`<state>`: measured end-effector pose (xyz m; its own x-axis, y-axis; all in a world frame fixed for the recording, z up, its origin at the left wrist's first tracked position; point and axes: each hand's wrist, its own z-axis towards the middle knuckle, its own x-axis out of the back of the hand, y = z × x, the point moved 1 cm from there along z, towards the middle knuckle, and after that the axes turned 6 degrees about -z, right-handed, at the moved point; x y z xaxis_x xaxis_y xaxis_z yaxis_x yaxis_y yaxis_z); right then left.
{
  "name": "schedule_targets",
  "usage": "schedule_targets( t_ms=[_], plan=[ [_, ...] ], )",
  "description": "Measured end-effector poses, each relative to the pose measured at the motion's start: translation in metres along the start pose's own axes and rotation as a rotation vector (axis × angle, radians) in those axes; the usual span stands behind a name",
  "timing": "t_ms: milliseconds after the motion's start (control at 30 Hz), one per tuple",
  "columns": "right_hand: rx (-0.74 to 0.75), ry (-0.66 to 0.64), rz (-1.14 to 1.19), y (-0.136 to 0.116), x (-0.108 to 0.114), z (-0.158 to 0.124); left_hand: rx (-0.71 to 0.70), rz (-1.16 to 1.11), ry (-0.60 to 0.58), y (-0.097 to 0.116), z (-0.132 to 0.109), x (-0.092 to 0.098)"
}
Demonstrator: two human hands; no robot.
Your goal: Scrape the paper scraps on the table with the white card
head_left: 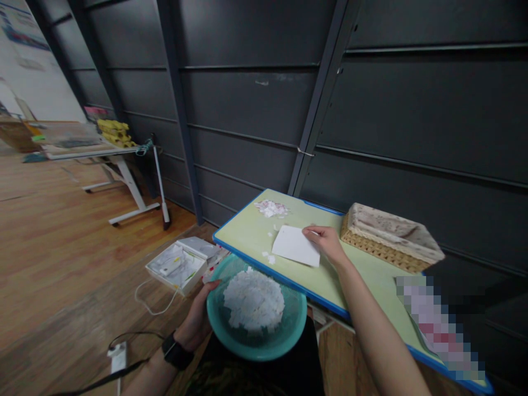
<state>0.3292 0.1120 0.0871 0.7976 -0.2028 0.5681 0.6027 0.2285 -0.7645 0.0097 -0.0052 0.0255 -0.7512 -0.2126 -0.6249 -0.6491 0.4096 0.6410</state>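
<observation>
My left hand grips the left rim of a green plastic basket, its thumb over the edge. A heap of small torn white paper pieces fills the middle of the basket, which sits just below the table's near edge. Over the table, my right hand pinches the upper right part of a white sheet of paper between thumb and fingers. Left of the sheet, a few paper scraps lie close to the edge. Farther back is a small pile of paper scraps.
A woven basket with a cloth lining stands on the blue-edged yellow table, right of my hand. On the floor at left are an open white box, a cable and a power strip. A dark panelled wall rises behind.
</observation>
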Motion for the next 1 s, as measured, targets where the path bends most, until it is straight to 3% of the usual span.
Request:
schedule_targets(
  t_ms=[300,567,833,1000],
  plan=[
    [0.103,-0.023,-0.138,-0.008,0.007,-0.002,-0.011,0.061,0.064,0.004,-0.010,-0.012],
    [0.105,0.053,-0.324,-0.008,0.029,-0.005,0.006,0.024,0.036,0.003,-0.003,-0.005],
    [0.078,0.136,-0.643,-0.015,0.069,-0.035,0.013,0.017,0.069,0.002,-0.004,-0.006],
    [0.081,0.255,-0.809,-0.025,0.065,-0.031,0.011,0.003,0.040,0.001,-0.001,-0.004]
  ],
)
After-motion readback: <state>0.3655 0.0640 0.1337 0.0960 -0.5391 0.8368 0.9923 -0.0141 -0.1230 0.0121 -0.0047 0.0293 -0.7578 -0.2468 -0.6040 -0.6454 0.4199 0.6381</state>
